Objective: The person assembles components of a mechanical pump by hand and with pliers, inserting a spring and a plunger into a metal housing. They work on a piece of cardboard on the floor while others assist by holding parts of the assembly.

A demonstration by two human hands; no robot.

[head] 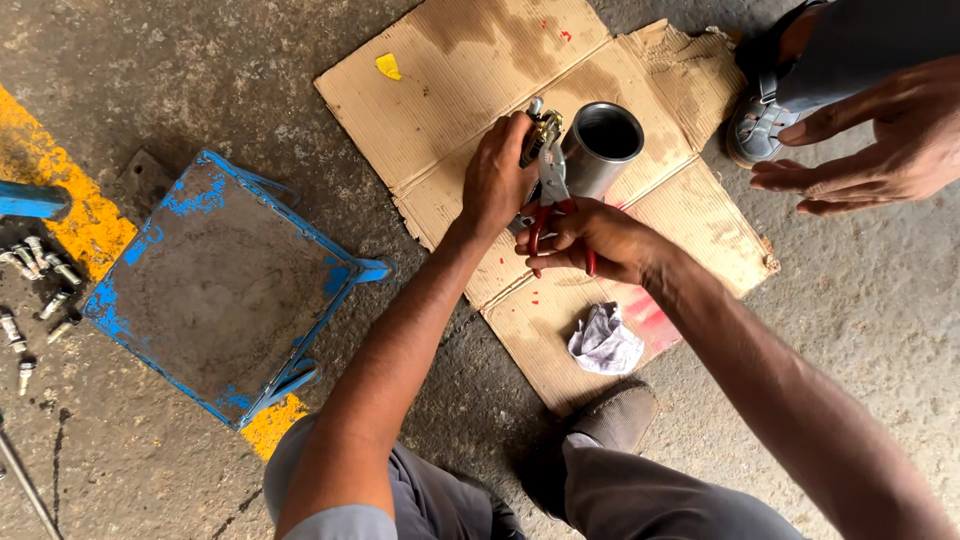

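Soft, even daylight filled the head view; nothing was dim, and no single source showed itself; shadows were faint and short, darkest beneath the blue metal tray (225, 285) and under the person's knees at the bottom edge; the steel cylinder (598, 150) carried a pale sheen along its wall, its inside dark; the cardboard (470, 70) and concrete floor (880, 300) were sharp; the forearms nearest the lens looked slightly soft; straight lines bowed mildly toward the corners.
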